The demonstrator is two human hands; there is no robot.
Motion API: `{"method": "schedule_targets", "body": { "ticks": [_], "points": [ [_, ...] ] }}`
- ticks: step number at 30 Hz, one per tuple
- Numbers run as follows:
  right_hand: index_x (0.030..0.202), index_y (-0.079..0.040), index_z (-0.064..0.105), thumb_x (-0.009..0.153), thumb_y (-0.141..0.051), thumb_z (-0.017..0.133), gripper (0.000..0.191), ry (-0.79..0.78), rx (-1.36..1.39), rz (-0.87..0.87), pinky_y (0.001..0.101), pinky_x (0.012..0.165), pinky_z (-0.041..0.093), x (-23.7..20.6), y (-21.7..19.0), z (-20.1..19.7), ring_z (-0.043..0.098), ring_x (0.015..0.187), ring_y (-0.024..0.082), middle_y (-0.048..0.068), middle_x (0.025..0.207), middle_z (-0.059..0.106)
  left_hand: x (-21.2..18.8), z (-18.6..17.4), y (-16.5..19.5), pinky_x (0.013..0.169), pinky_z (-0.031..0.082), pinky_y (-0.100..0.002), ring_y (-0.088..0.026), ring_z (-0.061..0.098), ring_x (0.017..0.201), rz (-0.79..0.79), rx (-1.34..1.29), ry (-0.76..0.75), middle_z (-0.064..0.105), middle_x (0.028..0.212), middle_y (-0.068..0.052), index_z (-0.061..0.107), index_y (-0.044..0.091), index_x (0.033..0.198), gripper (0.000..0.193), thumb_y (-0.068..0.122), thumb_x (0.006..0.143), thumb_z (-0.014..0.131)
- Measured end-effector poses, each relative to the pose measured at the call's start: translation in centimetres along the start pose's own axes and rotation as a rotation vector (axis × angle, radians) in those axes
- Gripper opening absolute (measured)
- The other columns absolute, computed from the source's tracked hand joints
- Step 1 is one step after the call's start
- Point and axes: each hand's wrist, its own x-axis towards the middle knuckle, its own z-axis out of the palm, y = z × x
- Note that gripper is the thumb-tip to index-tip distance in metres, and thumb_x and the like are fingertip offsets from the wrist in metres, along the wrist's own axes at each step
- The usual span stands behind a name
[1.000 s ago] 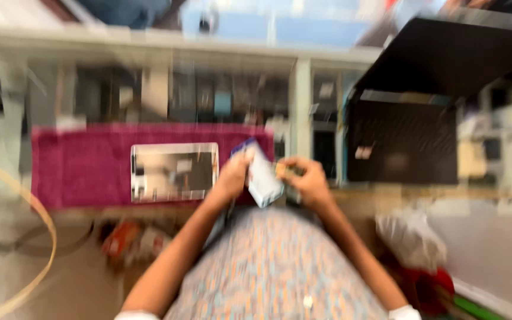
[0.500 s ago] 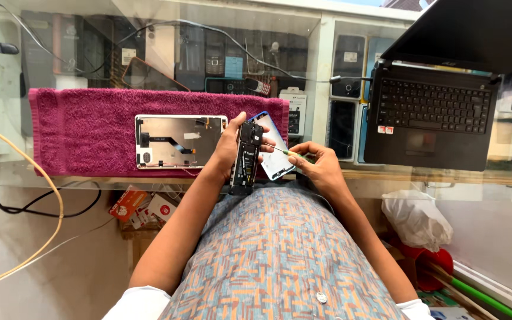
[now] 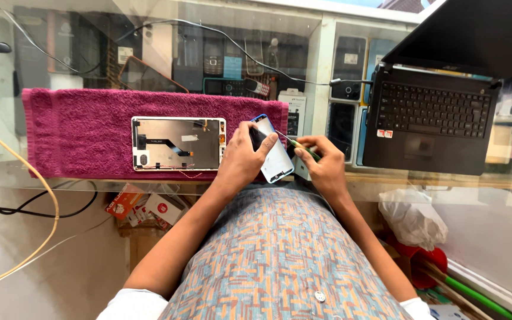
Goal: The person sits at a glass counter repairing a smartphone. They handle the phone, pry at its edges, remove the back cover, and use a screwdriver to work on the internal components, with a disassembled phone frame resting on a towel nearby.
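A person sits at a glass-topped table (image 3: 60,195), seen from above. The left hand (image 3: 241,160) is wrapped around a slim rectangular phone (image 3: 274,155) with a pale, smooth back and blue edge, held tilted just right of a fuzzy magenta towel (image 3: 78,133). The right hand (image 3: 324,163), just right of the phone, pinches a thin green-handled tool (image 3: 300,146) between thumb and fingers, its fine tip touching the phone's upper edge. On the towel lies an opened rectangular device shell (image 3: 178,143), metallic and shiny, showing a dark ribbon cable and small parts inside. Well right of the towel sits an open black laptop (image 3: 431,118) with a matte keyboard. Old handsets show through the glass beyond the towel. A crumpled white plastic bag (image 3: 413,216) lies below the laptop. Black and tan cables (image 3: 7,195) curve left of the towel.
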Motion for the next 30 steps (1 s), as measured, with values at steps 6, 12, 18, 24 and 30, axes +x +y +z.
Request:
{"method": "schedule_targets", "body": {
  "ticks": [6, 12, 18, 24, 30],
  "points": [
    [0.115, -0.003, 0.072, 0.094, -0.010, 0.075, 0.023, -0.026, 0.107, -0.135, 0.0254, 0.064, 0.051, 1.4, -0.6, 1.1, 0.058, 0.074, 0.007, 0.005, 0.094, 0.072, -0.1, -0.4, 1.3, 0.094, 0.048, -0.051, -0.040, 0.061, 0.112, -0.042, 0.092, -0.021, 0.057, 0.121, -0.022, 0.047, 0.003, 0.133, 0.071, 0.058, 0.092, 0.064],
    [0.112, -0.003, 0.072, 0.092, -0.005, 0.076, 0.020, -0.126, -0.018, -0.371, 0.0289, 0.071, 0.056, 2.8, -1.1, 1.2, 0.069, 0.080, 0.015, 0.010, 0.099, 0.072, -0.2, -0.2, 1.6, 0.098, 0.047, -0.049, -0.041, 0.058, 0.118, -0.073, 0.254, -0.176, 0.048, 0.130, -0.021, 0.039, 0.004, 0.144, 0.092, 0.052, 0.077, 0.079],
    [0.113, -0.004, 0.072, 0.092, -0.003, 0.074, 0.021, -0.135, -0.013, -0.420, 0.0302, 0.074, 0.057, 2.5, -0.8, 1.1, 0.072, 0.087, 0.019, 0.011, 0.100, 0.072, 0.1, 0.2, 1.4, 0.099, 0.045, -0.050, -0.041, 0.054, 0.123, -0.075, 0.293, -0.232, 0.043, 0.134, -0.020, 0.031, 0.004, 0.150, 0.104, 0.054, 0.076, 0.083],
    [0.114, -0.004, 0.072, 0.091, -0.002, 0.075, 0.024, -0.093, 0.057, -0.356, 0.0283, 0.070, 0.053, 2.3, -0.1, 0.9, 0.065, 0.078, 0.015, 0.009, 0.098, 0.071, 0.8, -0.4, 1.2, 0.100, 0.046, -0.049, -0.041, 0.055, 0.121, 0.024, 0.265, -0.210, 0.045, 0.127, -0.021, 0.019, 0.007, 0.158, 0.118, 0.044, 0.071, 0.089],
    [0.109, -0.004, 0.073, 0.087, 0.000, 0.077, 0.023, -0.170, 0.121, -0.349, 0.0256, 0.071, 0.054, 2.1, -0.1, 1.2, 0.065, 0.079, 0.013, 0.008, 0.099, 0.070, 1.3, -1.2, 1.2, 0.102, 0.048, -0.048, -0.043, 0.056, 0.120, -0.093, 0.178, -0.319, 0.041, 0.130, -0.022, 0.011, 0.012, 0.161, 0.121, 0.035, 0.072, 0.089]
  ]
}}
